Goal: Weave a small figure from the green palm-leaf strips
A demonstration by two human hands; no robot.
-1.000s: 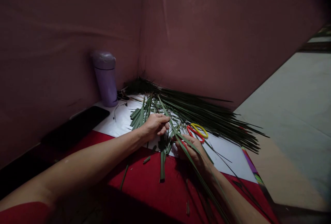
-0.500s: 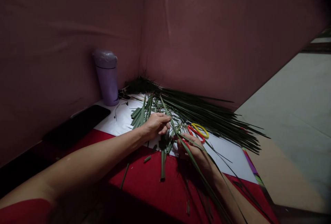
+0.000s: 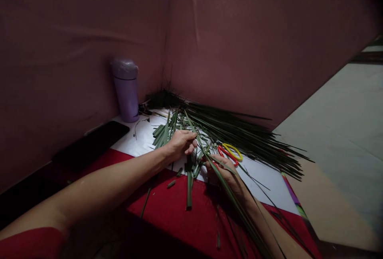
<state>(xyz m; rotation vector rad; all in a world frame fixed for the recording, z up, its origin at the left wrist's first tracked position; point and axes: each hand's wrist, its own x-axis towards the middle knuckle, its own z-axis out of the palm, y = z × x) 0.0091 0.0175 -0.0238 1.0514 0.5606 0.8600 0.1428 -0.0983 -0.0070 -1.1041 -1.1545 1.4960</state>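
Note:
My left hand (image 3: pixel 183 144) is closed, thumb and forefinger pinching a long green leaf blade (image 3: pixel 191 124) near its upper end. Lower and to the right, my right hand (image 3: pixel 222 169) is closed around several long leaf strips (image 3: pixel 231 201) that trail down along the forearm. Scissors with red and yellow handles (image 3: pixel 232 152) show just behind the right hand; a bit of red also shows at its fingers, and I cannot tell whether the hand touches them. Short cut leaf pieces (image 3: pixel 161 134) lie on the white sheet (image 3: pixel 260 175) beyond my left hand.
A pile of long dark leaves (image 3: pixel 239 131) lies along the wall. A purple tumbler (image 3: pixel 126 95) stands in the back corner, with a dark flat object (image 3: pixel 92 143) before it. Loose scraps (image 3: pixel 189 191) lie on the red cloth (image 3: pixel 170 219). The table's right edge drops toward the floor.
The whole view has shifted very slightly. Both hands keep nearly the same positions and grips on the leaves.

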